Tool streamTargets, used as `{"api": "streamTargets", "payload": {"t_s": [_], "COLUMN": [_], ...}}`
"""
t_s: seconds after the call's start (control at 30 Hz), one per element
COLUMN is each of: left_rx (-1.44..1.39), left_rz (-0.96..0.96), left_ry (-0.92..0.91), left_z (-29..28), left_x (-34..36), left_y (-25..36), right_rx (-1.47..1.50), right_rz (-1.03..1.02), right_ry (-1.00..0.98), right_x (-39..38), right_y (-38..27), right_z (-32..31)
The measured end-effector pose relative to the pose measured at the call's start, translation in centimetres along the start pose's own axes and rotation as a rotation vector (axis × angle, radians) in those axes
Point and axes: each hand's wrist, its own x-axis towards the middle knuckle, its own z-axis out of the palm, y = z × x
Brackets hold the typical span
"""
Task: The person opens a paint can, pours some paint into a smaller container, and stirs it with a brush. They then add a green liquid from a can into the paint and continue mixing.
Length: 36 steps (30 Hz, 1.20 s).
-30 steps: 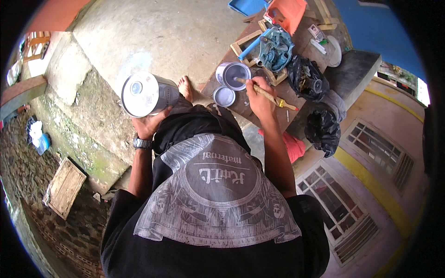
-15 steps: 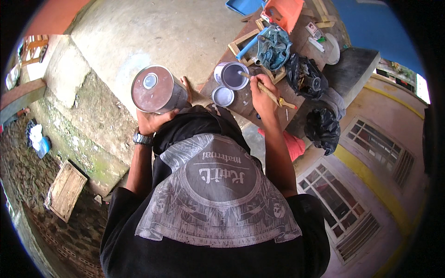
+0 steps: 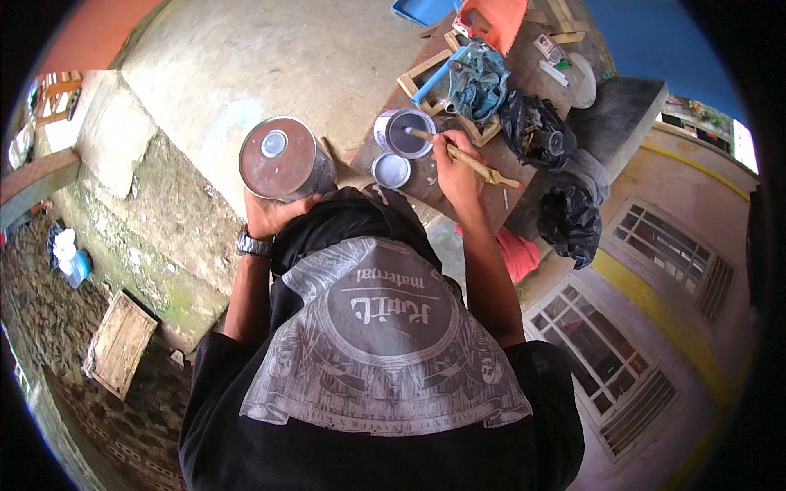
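My left hand (image 3: 274, 214) is closed round the lower part of a metal can (image 3: 276, 170) with a brown top and silver cap, held at my lap. My right hand (image 3: 453, 172) grips a wooden-handled brush (image 3: 473, 164), its pale tip over an open can of dark grey-purple paint (image 3: 409, 141). Just below that can is a round lid (image 3: 390, 169) with pale contents. Both rest on a brown wooden tabletop (image 3: 491, 200), with a small white stick (image 3: 506, 199) right of my right hand.
Farther along the table are wooden frames (image 3: 409, 82), a crumpled blue cloth (image 3: 479, 86), an orange plastic tray (image 3: 491, 20) and black bags (image 3: 532, 131). A dark bench (image 3: 630, 110) stands right. A wooden board (image 3: 121, 344) lies lower left; a windowed wall (image 3: 671, 319) is at right.
The metal can has shifted slightly right and tilted, so its top now reads brown rather than shiny white. My right hand and brush have moved slightly left and up at the paint can.
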Motion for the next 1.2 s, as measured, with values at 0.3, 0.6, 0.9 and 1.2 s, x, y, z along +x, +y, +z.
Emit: {"api": "streamTargets", "payload": {"t_s": [0.3,0.6,0.9,1.2], "left_rx": [0.024,0.007,0.017,-0.068], "left_rz": [-0.025,-0.011,-0.003,-0.002], "left_ry": [-0.018,-0.022,-0.027,-0.011], "left_z": [-0.2,-0.2,-0.1,0.0], "left_x": [-0.1,0.0,0.3,0.3], "left_y": [-0.1,-0.1,0.0,-0.3], "right_rx": [-0.006,-0.089,-0.091,-0.154], "right_rz": [-0.013,-0.028,0.002,-0.004], "right_ry": [0.014,0.011,0.002,-0.007], "right_x": [0.3,0.6,0.9,1.1], "right_y": [0.1,-1.0,-0.2,-0.5], "right_z": [0.4,-0.1,0.1,0.1]}}
